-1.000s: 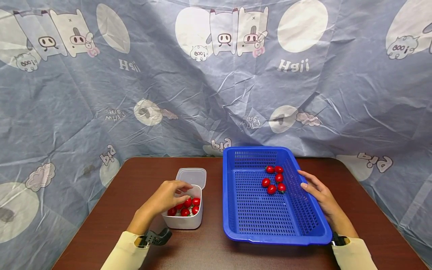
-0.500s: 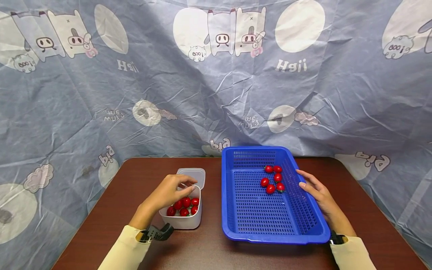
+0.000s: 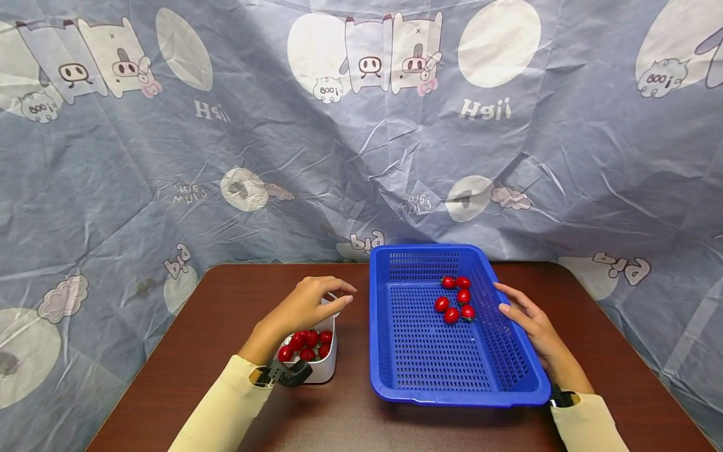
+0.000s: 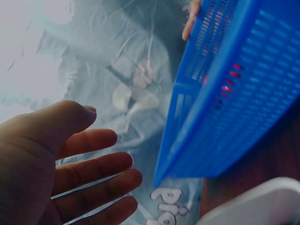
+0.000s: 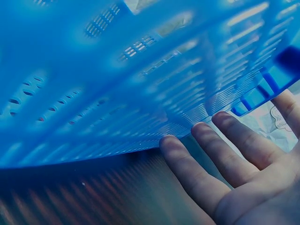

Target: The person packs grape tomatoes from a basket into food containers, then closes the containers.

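My left hand (image 3: 316,301) is raised over the far part of a white plastic box (image 3: 324,370), holding nothing. In the left wrist view its fingers (image 4: 105,183) are extended and spread, with the thumb above them. Several red cherry tomatoes (image 3: 305,344) lie inside the box, partly covered by the hand and wrist. My right hand (image 3: 533,323) holds the right rim of a blue perforated basket (image 3: 375,326), thumb over the rim. From the right wrist, straight fingers (image 5: 206,145) show against the basket's outer wall. Several cherry tomatoes (image 3: 463,296) sit towards the basket's far right.
The box and basket stand on a dark brown table (image 3: 214,333). Behind my left hand, a clear lid is almost wholly hidden. A blue-grey printed cloth (image 3: 339,157) hangs behind the table. A wrist camera (image 3: 290,371) on my left wrist overlaps the box's near side.
My left hand has risen out of the white box and moved right and away from me, now covering most of the clear lid. The right hand stays at the basket's rim.
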### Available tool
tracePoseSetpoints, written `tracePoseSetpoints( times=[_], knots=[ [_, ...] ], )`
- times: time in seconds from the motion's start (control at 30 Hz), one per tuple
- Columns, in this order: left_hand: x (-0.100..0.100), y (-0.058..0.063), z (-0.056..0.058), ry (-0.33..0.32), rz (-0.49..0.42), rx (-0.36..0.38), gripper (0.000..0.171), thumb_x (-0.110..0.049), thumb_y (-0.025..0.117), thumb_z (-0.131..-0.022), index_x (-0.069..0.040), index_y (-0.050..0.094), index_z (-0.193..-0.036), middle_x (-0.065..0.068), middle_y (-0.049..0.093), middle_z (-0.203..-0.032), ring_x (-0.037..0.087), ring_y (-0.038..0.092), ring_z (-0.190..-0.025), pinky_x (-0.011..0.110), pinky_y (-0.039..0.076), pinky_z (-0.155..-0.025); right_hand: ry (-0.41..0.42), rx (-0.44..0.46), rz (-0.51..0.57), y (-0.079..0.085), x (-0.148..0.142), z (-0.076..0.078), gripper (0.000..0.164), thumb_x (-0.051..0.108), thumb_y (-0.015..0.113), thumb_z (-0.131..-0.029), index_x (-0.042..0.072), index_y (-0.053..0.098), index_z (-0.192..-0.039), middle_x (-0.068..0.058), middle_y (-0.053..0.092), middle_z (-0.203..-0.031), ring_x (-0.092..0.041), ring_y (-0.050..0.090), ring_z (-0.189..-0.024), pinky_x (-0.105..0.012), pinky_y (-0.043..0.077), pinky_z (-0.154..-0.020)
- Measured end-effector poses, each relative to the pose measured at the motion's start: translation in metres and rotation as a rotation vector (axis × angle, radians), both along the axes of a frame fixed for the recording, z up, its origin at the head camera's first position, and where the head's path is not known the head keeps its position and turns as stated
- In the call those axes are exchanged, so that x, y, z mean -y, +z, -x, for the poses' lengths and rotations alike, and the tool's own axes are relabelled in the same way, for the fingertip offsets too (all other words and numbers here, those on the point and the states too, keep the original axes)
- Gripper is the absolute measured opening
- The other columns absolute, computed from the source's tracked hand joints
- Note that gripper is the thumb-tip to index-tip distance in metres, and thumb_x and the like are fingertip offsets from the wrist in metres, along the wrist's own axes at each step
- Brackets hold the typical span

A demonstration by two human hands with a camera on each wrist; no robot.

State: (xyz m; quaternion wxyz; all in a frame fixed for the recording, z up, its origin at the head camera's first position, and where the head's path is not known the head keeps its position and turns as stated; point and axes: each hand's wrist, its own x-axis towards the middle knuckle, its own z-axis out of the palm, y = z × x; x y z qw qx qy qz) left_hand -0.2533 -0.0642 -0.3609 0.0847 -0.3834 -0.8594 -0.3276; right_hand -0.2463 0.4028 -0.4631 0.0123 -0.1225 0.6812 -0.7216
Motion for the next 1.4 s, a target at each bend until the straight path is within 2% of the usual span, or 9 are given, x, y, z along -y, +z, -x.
tracePoseSetpoints(
  times=[0.3, 0.5, 0.77, 1.13, 1.33, 1.4],
  knots=[
    [-0.034, 0.016, 0.013, -0.034, 0.011, -0.027, 0.026, -0.026, 0.059, -0.096, -0.014, 0.068, -0.117, -0.003, 0.068, -0.112, 0.009, 0.062, -0.101, 0.032, 0.05, -0.086, 0.007, -0.014, -0.004, 0.0, 0.0, 0.0, 0.051, 0.013, 0.047, -0.102, 0.012, 0.031, -0.15, -0.003, 0.054, -0.132, -0.025, 0.066, -0.103, -0.049, 0.054, -0.073],
    [-0.06, 0.022, 0.027, -0.075, -0.001, -0.044, 0.026, -0.025, 0.055, -0.097, -0.014, 0.068, -0.117, -0.006, 0.068, -0.105, 0.003, 0.06, -0.091, 0.024, 0.049, -0.082, 0.051, -0.023, 0.051, 0.0, -0.001, 0.001, 0.051, 0.009, 0.045, -0.102, 0.01, 0.029, -0.151, -0.009, 0.051, -0.135, -0.026, 0.066, -0.103, -0.049, 0.054, -0.074],
    [-0.088, 0.029, 0.039, -0.102, -0.003, 0.011, 0.029, -0.031, 0.052, -0.099, -0.016, 0.066, -0.12, -0.006, 0.068, -0.111, 0.001, 0.06, -0.098, 0.022, 0.047, -0.086, 0.064, -0.01, 0.069, 0.001, -0.001, 0.0, 0.051, 0.009, 0.043, -0.102, 0.009, 0.027, -0.151, -0.013, 0.05, -0.134, -0.029, 0.067, -0.102, -0.051, 0.053, -0.074],
    [-0.122, 0.023, 0.057, -0.095, -0.015, 0.07, 0.031, -0.035, 0.05, -0.1, -0.017, 0.067, -0.119, -0.006, 0.067, -0.11, 0.006, 0.059, -0.103, 0.029, 0.047, -0.092, 0.051, 0.005, 0.054, -0.001, -0.001, -0.002, 0.051, 0.01, 0.043, -0.103, 0.011, 0.028, -0.151, -0.011, 0.053, -0.132, -0.029, 0.067, -0.101, -0.052, 0.053, -0.074],
    [-0.141, 0.014, 0.068, -0.1, -0.012, 0.096, 0.03, -0.034, 0.052, -0.1, -0.015, 0.067, -0.117, -0.005, 0.068, -0.108, 0.006, 0.06, -0.1, 0.036, 0.048, -0.093, 0.056, 0.004, 0.058, 0.0, -0.001, -0.002, 0.051, 0.01, 0.043, -0.103, 0.011, 0.028, -0.151, -0.012, 0.052, -0.132, -0.03, 0.066, -0.101, -0.053, 0.052, -0.075],
    [-0.146, 0.01, 0.072, -0.101, -0.011, 0.102, 0.03, -0.034, 0.052, -0.1, -0.015, 0.067, -0.117, -0.006, 0.068, -0.108, 0.005, 0.06, -0.1, 0.034, 0.048, -0.092, 0.054, 0.012, 0.056, 0.0, 0.0, -0.001, 0.05, 0.011, 0.043, -0.103, 0.011, 0.028, -0.151, -0.013, 0.052, -0.132, -0.031, 0.067, -0.101, -0.053, 0.052, -0.074]
  ],
)
